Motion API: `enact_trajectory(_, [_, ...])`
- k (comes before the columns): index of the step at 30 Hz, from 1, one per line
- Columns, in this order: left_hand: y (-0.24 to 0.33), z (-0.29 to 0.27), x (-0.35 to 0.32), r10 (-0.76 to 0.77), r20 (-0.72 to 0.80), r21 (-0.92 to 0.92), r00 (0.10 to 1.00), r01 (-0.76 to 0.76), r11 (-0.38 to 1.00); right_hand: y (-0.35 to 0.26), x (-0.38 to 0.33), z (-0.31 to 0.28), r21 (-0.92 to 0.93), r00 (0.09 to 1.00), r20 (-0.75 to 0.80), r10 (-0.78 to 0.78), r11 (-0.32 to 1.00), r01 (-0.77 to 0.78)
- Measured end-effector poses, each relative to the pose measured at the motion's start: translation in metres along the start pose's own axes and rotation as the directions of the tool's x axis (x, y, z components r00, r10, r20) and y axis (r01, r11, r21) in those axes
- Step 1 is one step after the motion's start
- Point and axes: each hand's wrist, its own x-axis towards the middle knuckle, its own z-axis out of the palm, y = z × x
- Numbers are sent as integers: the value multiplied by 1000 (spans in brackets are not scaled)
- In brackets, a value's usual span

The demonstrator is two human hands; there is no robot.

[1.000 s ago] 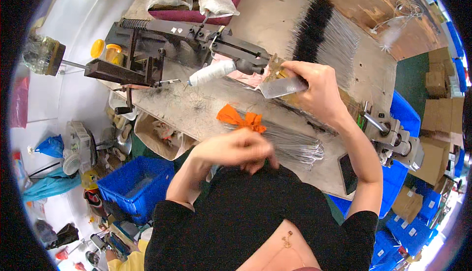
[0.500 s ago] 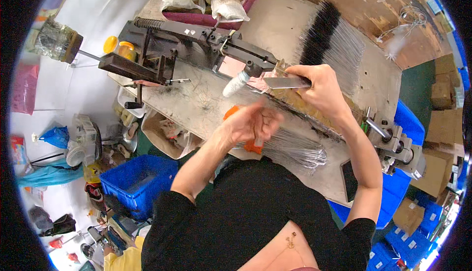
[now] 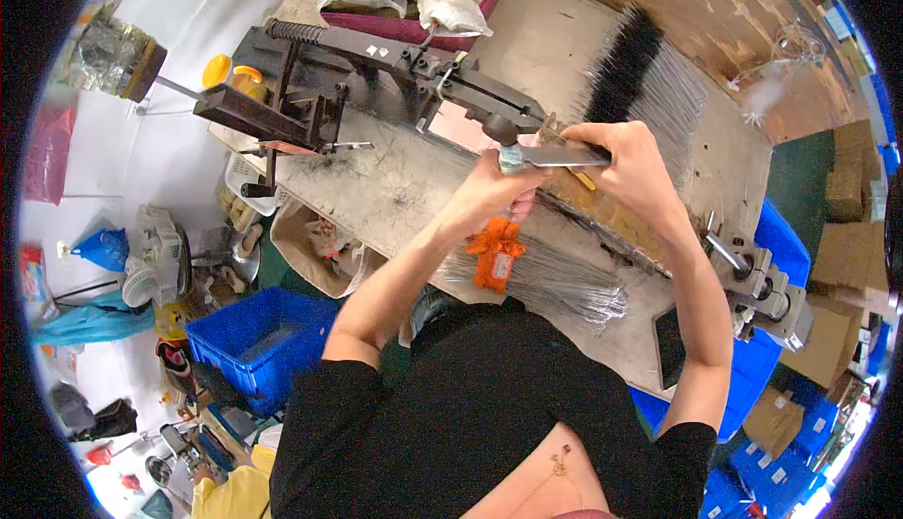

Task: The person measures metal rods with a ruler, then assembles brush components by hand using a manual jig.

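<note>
My left hand (image 3: 501, 190) is closed round the cloth-wrapped handle (image 3: 511, 159) of the dark metal bench machine (image 3: 475, 95). Most of the grip is hidden by my fingers. My right hand (image 3: 632, 163) holds one end of a flat grey metal bar (image 3: 564, 156). The bar's other end reaches to the handle; I cannot tell whether they touch. Just under the bar, a yellow piece (image 3: 582, 178) shows beside my right fingers. A pinkish plate (image 3: 461, 127) lies on the machine behind my left hand. Nearer me, an orange cloth (image 3: 494, 254) lies across a bundle of thin metal wires (image 3: 574, 284).
Black-bristled wire brushes (image 3: 621, 67) lie at the far right of the workbench (image 3: 376, 180). A lever arm (image 3: 254, 119) stands at left. A dark phone-like slab (image 3: 670, 345) rests near the right edge. Below stand a blue bin (image 3: 249, 350) and a lined box (image 3: 315, 246).
My left hand has moved up and right and closed round the wrapped handle, which has swung right and more upright. My right hand still holds the metal bar.
</note>
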Motion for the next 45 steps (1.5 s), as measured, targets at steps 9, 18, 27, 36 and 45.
enact_trajectory(9, [33,-76,-73,-6,-195,240,981,54,969,-2,-88,27,-230,931,2,-365,906,355])
enact_trajectory(18, [70,-150,-124,253,-657,149,710,-207,967,26,-66,51,-184,937,-256,236,940,-287])
enact_trajectory(27, [57,-111,-110,268,-603,204,751,-180,962,28,-104,36,-197,915,-256,312,910,-366])
enact_trajectory(36, [-2,96,29,-360,320,189,876,313,931,-29,-178,-41,257,880,128,457,842,-474])
enact_trajectory(45, [-6,67,14,147,-186,255,972,-97,962,-28,-106,-51,236,901,-278,332,933,-271])
